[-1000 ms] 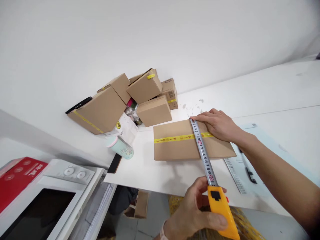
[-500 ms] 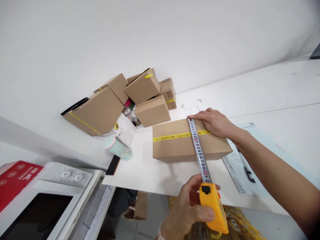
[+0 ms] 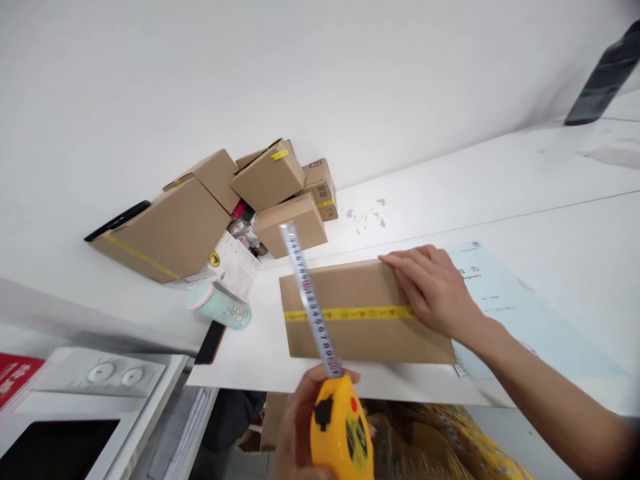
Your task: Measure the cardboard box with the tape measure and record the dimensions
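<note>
My left hand [image 3: 300, 427] grips a yellow tape measure [image 3: 343, 430] below the table's front edge. Its metal blade [image 3: 307, 293] sticks up and to the left, free in the air over the left part of a flat cardboard box [image 3: 350, 313] sealed with a yellow tape strip. My right hand [image 3: 433, 290] lies flat on the right end of that box, fingers stretched out and pressing on its top.
A heap of cardboard boxes [image 3: 210, 207] lies at the back left by the wall. A mint cup [image 3: 220, 308] lies on its side near a dark phone [image 3: 210, 341]. A pale blue sheet [image 3: 505, 300] sits right of the box. A white machine [image 3: 95, 407] stands lower left.
My right hand let go of the blade's end and now lies flat on the box. The blade has shortened and swung left, its tip free. The box sits nearer the front edge.
</note>
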`<state>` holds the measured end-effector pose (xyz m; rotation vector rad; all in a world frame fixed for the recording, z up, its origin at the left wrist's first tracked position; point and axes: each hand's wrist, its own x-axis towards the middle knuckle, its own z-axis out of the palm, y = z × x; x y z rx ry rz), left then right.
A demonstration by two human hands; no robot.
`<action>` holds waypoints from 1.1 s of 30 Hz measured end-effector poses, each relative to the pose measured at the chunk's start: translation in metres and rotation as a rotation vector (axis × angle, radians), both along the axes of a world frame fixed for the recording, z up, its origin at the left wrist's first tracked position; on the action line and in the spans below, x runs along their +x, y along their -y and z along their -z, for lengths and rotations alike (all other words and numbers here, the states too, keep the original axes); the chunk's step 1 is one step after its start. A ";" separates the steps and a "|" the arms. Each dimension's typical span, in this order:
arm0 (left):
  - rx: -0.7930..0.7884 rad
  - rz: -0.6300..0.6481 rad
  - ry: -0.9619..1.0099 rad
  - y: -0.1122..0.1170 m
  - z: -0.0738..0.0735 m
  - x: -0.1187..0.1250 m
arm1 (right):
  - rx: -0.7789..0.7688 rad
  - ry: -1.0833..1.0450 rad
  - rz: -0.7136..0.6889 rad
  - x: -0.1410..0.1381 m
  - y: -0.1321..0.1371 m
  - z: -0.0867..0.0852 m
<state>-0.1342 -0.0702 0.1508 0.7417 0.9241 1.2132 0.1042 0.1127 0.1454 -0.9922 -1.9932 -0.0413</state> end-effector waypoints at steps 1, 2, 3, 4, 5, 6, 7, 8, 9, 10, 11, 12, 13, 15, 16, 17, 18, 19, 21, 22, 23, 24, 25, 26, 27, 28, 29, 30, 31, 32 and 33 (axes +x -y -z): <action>0.026 -0.064 -0.037 0.001 0.000 -0.004 | 0.048 0.005 -0.012 -0.001 0.012 0.009; 0.046 -0.120 -0.070 0.001 -0.001 -0.008 | 0.089 0.013 -0.031 -0.002 0.023 0.020; 0.058 -0.163 -0.098 0.001 -0.001 -0.010 | 0.123 0.023 -0.056 -0.003 0.033 0.033; 0.068 -0.194 -0.124 0.001 -0.001 -0.013 | 0.142 0.042 -0.088 -0.004 0.041 0.047; 0.075 -0.214 -0.145 0.001 -0.001 -0.014 | 0.134 0.063 -0.116 -0.006 0.047 0.061; 0.080 -0.226 -0.160 0.001 -0.002 -0.016 | 0.121 0.078 -0.129 -0.007 0.052 0.073; 0.081 -0.232 -0.172 0.001 -0.003 -0.018 | 0.106 0.094 -0.132 -0.009 0.056 0.083; 0.078 -0.228 -0.182 0.001 -0.004 -0.019 | 0.089 0.103 -0.132 -0.011 0.058 0.089; 0.071 -0.213 -0.192 0.001 -0.005 -0.020 | 0.077 0.101 -0.133 -0.013 0.059 0.092; 0.055 -0.177 -0.207 0.001 -0.005 -0.020 | 0.059 0.083 -0.138 -0.014 0.061 0.090; 0.031 -0.127 -0.229 0.000 -0.005 -0.020 | 0.033 0.039 -0.143 -0.015 0.062 0.086; 0.002 -0.071 -0.253 -0.001 -0.004 -0.019 | -0.002 -0.033 -0.146 -0.015 0.064 0.079; -0.032 -0.021 -0.274 -0.002 -0.002 -0.017 | -0.057 -0.128 -0.134 -0.013 0.065 0.071; -0.082 0.082 -0.341 -0.004 0.005 -0.012 | -0.216 -0.369 -0.051 -0.004 0.069 0.055; -0.079 0.145 -0.394 -0.005 0.010 -0.008 | -0.306 -0.496 0.002 0.003 0.070 0.049; -0.056 0.219 -0.466 -0.007 0.015 -0.005 | -0.385 -0.613 0.048 0.012 0.072 0.045; -0.020 0.306 -0.556 -0.009 0.021 -0.001 | -0.451 -0.716 0.083 0.021 0.072 0.041; 0.019 0.402 -0.657 -0.012 0.025 0.004 | -0.497 -0.804 0.103 0.030 0.073 0.039; 0.070 0.589 -0.839 -0.018 0.031 0.013 | -0.542 -0.935 0.093 0.047 0.075 0.037; 0.076 0.676 -0.912 -0.021 0.032 0.018 | -0.543 -0.985 0.082 0.053 0.077 0.036; 0.078 0.757 -0.973 -0.024 0.031 0.023 | -0.538 -1.024 0.077 0.059 0.079 0.035; 0.080 0.825 -1.021 -0.027 0.029 0.028 | -0.526 -1.057 0.079 0.064 0.082 0.034; 0.087 0.872 -1.059 -0.030 0.027 0.032 | -0.509 -1.083 0.088 0.068 0.086 0.034; 0.102 0.904 -1.087 -0.032 0.024 0.036 | -0.491 -1.107 0.106 0.072 0.090 0.033; 0.118 0.914 -1.108 -0.033 0.022 0.039 | -0.478 -1.131 0.127 0.075 0.093 0.033; 0.130 0.912 -1.119 -0.034 0.020 0.041 | -0.472 -1.150 0.141 0.078 0.096 0.034; 0.139 0.901 -1.121 -0.034 0.019 0.042 | -0.471 -1.155 0.145 0.080 0.099 0.035; 0.142 0.878 -1.113 -0.034 0.019 0.041 | -0.473 -1.141 0.138 0.081 0.101 0.036; 0.146 0.846 -1.097 -0.033 0.021 0.041 | -0.480 -1.100 0.114 0.080 0.103 0.037; 0.153 0.804 -1.080 -0.032 0.022 0.039 | -0.494 -1.035 0.071 0.077 0.104 0.038; 0.172 0.756 -1.068 -0.031 0.025 0.037 | -0.508 -0.956 0.011 0.073 0.107 0.038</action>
